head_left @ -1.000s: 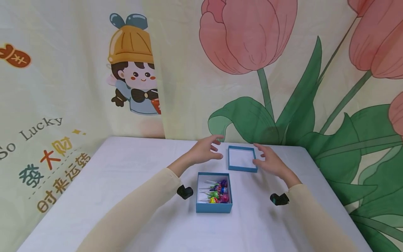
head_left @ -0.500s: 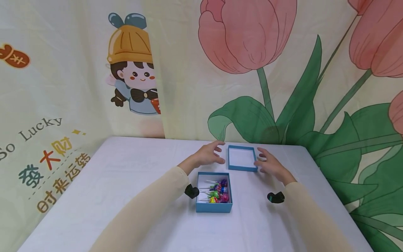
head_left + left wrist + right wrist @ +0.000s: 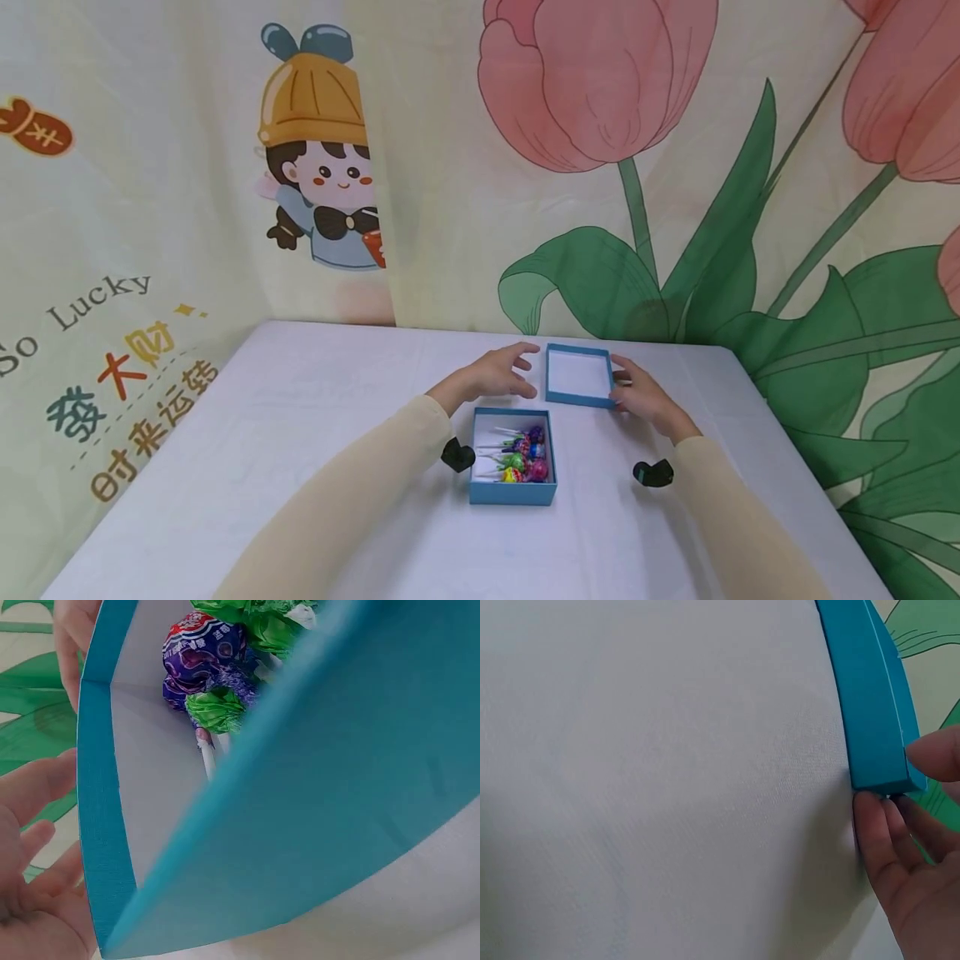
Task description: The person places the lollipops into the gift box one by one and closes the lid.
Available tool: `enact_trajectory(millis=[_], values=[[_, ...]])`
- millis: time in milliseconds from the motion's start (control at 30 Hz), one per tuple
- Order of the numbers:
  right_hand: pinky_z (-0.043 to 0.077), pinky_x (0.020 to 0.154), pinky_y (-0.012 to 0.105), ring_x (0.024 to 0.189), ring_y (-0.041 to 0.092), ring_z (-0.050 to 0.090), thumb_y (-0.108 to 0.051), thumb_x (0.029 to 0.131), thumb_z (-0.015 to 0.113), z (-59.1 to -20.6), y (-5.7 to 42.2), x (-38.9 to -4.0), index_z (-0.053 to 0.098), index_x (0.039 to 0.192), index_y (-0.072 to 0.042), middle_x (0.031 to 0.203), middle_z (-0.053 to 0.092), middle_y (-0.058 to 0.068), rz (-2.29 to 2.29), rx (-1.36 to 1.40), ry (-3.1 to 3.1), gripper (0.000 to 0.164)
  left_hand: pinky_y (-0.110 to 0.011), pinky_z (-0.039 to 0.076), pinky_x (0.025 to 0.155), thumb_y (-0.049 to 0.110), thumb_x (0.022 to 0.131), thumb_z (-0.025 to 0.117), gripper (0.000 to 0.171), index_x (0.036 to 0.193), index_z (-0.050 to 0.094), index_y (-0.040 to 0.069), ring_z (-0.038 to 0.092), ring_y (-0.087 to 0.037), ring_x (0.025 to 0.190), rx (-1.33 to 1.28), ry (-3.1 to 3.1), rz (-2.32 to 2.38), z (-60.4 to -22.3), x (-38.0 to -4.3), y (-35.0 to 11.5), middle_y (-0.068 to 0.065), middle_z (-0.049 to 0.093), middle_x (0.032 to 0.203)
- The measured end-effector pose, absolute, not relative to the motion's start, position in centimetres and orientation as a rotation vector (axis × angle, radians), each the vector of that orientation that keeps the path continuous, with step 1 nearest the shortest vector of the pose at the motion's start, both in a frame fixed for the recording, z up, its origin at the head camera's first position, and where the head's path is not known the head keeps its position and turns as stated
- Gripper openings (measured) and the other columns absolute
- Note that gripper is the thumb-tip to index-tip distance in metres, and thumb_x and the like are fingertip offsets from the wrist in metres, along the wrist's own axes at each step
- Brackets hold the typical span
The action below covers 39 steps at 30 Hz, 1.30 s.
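Observation:
A blue box (image 3: pixel 513 494) stands on the table with several wrapped lollipops (image 3: pixel 517 457) inside, their sticks pointing left in the head view. Its shallow blue lid (image 3: pixel 580 400) lies hollow side up beyond it, slightly to the right. My right hand (image 3: pixel 643 394) pinches the lid's near right corner; in the right wrist view its thumb (image 3: pixel 934 754) lies at the rim while the fingers (image 3: pixel 877 825) press the end wall. To the left of the lid hovers my left hand (image 3: pixel 495 372), fingers spread and holding nothing. From the left wrist, the box wall (image 3: pixel 360 810) hides part of the lollipops.
A white cloth covers the table (image 3: pixel 322 367). Right behind the table's back edge hangs a printed curtain (image 3: pixel 442 167) with tulips and a cartoon figure. Each wrist carries a small black device (image 3: pixel 458 455).
My right hand has closed in on the lid's corner and now grips it. My left hand has dropped slightly toward the table, beside the lid. The box and lid stay in place.

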State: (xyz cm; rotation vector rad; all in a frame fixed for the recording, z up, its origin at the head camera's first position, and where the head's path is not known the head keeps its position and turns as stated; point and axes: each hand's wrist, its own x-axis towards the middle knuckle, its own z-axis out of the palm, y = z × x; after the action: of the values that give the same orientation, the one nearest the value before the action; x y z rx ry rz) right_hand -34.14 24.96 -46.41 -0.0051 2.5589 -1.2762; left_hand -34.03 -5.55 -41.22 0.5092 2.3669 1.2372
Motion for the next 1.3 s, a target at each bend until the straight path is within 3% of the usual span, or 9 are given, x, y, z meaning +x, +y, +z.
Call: enact_trajectory(millis=[500, 733, 1100, 1300], values=[[0.059, 0.092, 0.038, 0.117, 0.036, 0.062, -0.005, 0.096, 0.060, -46.4, 22.1, -33.7, 0.027, 0.168, -0.016, 0.162, 0.040, 0.025, -1.315, -0.066, 2.543, 0.080, -0.042, 0.057, 0.104, 0.007, 0.098, 0.075, 0.086, 0.169, 0.026, 0.012, 0.062, -0.033, 0.132, 0.484, 2.264, 1.235, -42.9, -34.3, -6.6, -0.025, 0.045, 0.160], [0.058, 0.100, 0.043, 0.126, 0.037, 0.058, -0.006, 0.097, 0.061, -46.1, 21.0, -33.4, 0.028, 0.169, -0.019, 0.164, 0.039, 0.022, -1.325, -0.072, 2.541, 0.080, -0.039, 0.058, 0.100, 0.010, 0.097, 0.077, 0.084, 0.167, 0.031, 0.012, 0.066, -0.029, 0.124, 0.417, 2.319, 1.264, -43.5, -34.6, -7.2, -0.024, 0.050, 0.156], [0.061, 0.095, 0.040, 0.125, 0.034, 0.060, 0.000, 0.098, 0.059, -45.4, 18.8, -33.2, 0.023, 0.170, -0.016, 0.163, 0.041, 0.020, -1.462, -0.124, 2.590, 0.082, -0.048, 0.047, 0.115, 0.011, 0.097, 0.077, 0.086, 0.168, 0.028, 0.009, 0.062, -0.032, 0.133, 0.370, 2.443, 1.390, -43.7, -34.7, -8.9, -0.018, 0.054, 0.154], [0.061, 0.095, 0.041, 0.124, 0.035, 0.062, 0.003, 0.099, 0.060, -44.4, 17.7, -32.6, 0.023, 0.170, -0.015, 0.161, 0.042, 0.020, -1.535, -0.174, 2.597, 0.082, -0.048, 0.051, 0.111, 0.009, 0.097, 0.076, 0.081, 0.166, 0.034, 0.009, 0.060, -0.034, 0.135, 0.378, 2.463, 1.464, -43.5, -34.3, -9.9, -0.017, 0.056, 0.152]])
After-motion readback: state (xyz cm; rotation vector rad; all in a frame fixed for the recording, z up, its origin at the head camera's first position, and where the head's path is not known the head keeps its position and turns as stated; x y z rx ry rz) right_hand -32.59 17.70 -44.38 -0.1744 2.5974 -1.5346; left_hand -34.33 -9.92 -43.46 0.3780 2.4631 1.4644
